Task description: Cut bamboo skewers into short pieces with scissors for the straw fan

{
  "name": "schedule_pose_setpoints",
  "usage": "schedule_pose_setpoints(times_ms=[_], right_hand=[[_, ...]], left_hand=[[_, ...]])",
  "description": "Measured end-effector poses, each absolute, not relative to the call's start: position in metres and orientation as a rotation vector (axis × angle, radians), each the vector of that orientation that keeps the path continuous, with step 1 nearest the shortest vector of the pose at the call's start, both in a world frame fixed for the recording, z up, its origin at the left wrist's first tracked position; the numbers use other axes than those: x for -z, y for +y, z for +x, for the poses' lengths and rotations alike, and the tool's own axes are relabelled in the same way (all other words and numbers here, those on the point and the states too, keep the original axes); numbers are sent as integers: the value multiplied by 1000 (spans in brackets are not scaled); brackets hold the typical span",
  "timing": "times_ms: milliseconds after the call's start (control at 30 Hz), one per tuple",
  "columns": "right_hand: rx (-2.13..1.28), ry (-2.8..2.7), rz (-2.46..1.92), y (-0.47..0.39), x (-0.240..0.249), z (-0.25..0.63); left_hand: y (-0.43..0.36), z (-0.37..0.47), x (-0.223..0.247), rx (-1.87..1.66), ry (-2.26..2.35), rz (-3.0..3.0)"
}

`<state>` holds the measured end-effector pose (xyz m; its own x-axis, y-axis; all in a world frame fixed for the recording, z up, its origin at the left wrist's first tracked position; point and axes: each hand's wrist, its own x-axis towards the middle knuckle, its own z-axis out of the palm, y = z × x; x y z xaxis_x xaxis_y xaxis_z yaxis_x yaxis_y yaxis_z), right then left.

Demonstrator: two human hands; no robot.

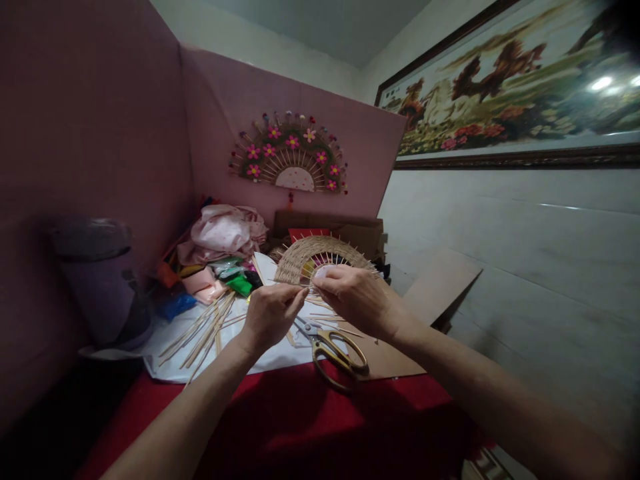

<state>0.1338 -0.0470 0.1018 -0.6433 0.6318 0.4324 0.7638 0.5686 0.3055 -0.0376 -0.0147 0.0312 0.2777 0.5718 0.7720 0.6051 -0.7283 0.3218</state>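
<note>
A half-round woven fan (pixel 295 257) of tan cord and thin sticks stands upright before me, its stick ends poking out past the curved rim. My right hand (pixel 357 297) is closed on its pale inner base, thumb and fingers pinched together. Close by on the left, my left hand (pixel 275 313) is closed in a pinch at the fan's lower edge; whatever its fingertips hold is too small to make out. Beneath both hands lie scissors (pixel 337 350) with gold-coloured handles, blades pointing away to the left. Loose thin sticks (pixel 207 330) are spread on white sheeting (pixel 167 370).
A finished-looking fan with pink flowers (pixel 293 141) hangs on the pink panel (pixel 215 100). Pink cloth (pixel 227 230) and coloured packets (pixel 240 285) are heaped at the back left, near a lilac tumbler (pixel 103 293). Cardboard (pixel 400 353) lies right on the red tablecloth (pixel 280 420).
</note>
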Motion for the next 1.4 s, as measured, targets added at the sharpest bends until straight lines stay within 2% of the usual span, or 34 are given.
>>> schedule_pose_setpoints(times_ms=[367,867,1033,1233,1300,1400], right_hand=[[427,-2499,-835,-21,-98,145],[355,-2514,-1019,-21,-96,140],[445,-2451,-1148,-21,-87,134],[724,-2398,-1329,-26,-78,115],[599,-2439,-1288,-22,-84,118],[47,-2465,-1083,-14,-97,132]], left_hand=[[-10,-42,-33,1623,-1137,-2596],[-7,-40,-30,1400,-1262,-2516],[-10,-38,-31,1344,-1360,-2489],[-8,-39,-28,1308,-1455,-2421],[-6,-41,-30,1420,-1438,-2516],[-8,-43,-36,1730,-1364,-2717]])
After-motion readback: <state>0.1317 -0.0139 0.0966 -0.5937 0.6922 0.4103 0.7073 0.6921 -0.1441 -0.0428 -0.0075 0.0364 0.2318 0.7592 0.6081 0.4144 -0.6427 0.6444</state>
